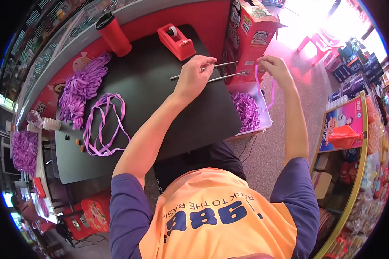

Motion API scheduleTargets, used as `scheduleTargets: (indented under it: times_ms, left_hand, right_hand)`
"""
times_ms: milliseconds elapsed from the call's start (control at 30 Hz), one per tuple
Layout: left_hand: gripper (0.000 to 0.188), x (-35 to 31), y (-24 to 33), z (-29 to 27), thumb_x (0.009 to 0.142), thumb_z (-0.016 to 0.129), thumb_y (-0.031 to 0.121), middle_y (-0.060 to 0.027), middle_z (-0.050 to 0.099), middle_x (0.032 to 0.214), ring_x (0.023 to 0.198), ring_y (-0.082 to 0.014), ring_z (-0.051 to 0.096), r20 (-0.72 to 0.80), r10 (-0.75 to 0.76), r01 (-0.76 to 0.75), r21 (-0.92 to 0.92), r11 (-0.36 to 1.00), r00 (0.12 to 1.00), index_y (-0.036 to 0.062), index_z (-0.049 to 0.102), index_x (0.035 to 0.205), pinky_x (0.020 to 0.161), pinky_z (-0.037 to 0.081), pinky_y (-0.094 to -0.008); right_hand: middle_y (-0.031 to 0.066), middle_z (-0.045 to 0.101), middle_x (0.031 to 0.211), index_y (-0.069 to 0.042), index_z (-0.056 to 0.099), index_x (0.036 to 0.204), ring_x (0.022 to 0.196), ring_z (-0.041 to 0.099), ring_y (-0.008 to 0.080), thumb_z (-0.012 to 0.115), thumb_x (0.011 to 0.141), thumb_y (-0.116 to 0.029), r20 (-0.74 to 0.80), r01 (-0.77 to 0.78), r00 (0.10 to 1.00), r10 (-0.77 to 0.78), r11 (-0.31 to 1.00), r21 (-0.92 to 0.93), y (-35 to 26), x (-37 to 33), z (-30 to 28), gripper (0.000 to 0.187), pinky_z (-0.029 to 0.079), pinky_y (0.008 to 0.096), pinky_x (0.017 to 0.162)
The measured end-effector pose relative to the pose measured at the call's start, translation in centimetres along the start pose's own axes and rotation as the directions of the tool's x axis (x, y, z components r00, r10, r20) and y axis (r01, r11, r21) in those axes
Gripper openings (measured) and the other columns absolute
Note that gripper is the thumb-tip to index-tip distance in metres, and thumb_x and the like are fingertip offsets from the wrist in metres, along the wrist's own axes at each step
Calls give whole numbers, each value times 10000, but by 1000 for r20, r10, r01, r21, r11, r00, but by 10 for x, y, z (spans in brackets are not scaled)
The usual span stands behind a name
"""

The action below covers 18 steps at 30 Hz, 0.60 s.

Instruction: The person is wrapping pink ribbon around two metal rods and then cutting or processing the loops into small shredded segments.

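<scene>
My left hand is closed around a pair of thin metal rods, held over the table's right end. The rods point to the right, a small gap between them. Farther right, beyond the table edge, my right hand pinches a narrow purple ribbon, whose strands hang down in a loop. Below it stands a white bin filled with short purple ribbon pieces. On the black table lie a loose coil of purple ribbon and a thick bundle of looped purple ribbon.
At the table's back are a red tape dispenser and a red tumbler. A tall red carton stands behind the bin. Small dark and orange bits lie near the left edge. A goods shelf lines the right side.
</scene>
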<state>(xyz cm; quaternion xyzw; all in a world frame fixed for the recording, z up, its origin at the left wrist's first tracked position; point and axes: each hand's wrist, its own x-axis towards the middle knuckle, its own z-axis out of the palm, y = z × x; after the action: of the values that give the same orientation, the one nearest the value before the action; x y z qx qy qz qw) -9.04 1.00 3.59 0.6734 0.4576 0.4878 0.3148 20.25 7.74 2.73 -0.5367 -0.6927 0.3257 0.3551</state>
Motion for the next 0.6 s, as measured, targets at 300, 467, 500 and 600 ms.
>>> scheduleTargets:
  times_ms: [300, 467, 500, 600]
  left_hand:
    - [231, 42, -18, 0, 882, 569, 122, -73, 681, 894, 822, -104, 619, -42, -48, 53, 116, 992, 998, -13, 648, 1053, 761, 475, -246]
    - [233, 48, -19, 26, 854, 584, 125, -154, 680, 968, 914, -218, 660, 47, -29, 19, 211, 977, 998, -2, 649, 1039, 814, 493, -303]
    - [233, 49, -22, 29, 854, 584, 125, -154, 680, 968, 914, -218, 660, 49, -33, 22, 211, 977, 998, -2, 649, 1039, 814, 493, -303]
    - [231, 51, -30, 37, 843, 583, 117, -166, 672, 969, 915, -264, 657, 100, -11, -12, 233, 973, 995, -8, 647, 1027, 815, 495, -320]
  right_hand:
    - [72, 671, 965, 9, 599, 1052, 753, 569, 56, 533, 912, -74, 187, -35, 977, -106, 777, 628, -10, 30, 52, 175, 466, 174, 673]
    - [84, 659, 968, -52, 551, 1027, 734, 567, 64, 534, 924, -93, 377, -288, 921, -97, 483, 827, 35, 20, 61, 112, 473, 180, 656]
    - [86, 662, 969, -68, 553, 1025, 760, 586, 79, 543, 924, -111, 351, -286, 930, -104, 393, 874, 38, 17, 66, 110, 480, 194, 665]
    - [85, 664, 969, -73, 551, 1032, 778, 600, 94, 547, 922, -120, 348, -311, 935, -71, 314, 897, 45, 11, 79, 119, 485, 210, 668]
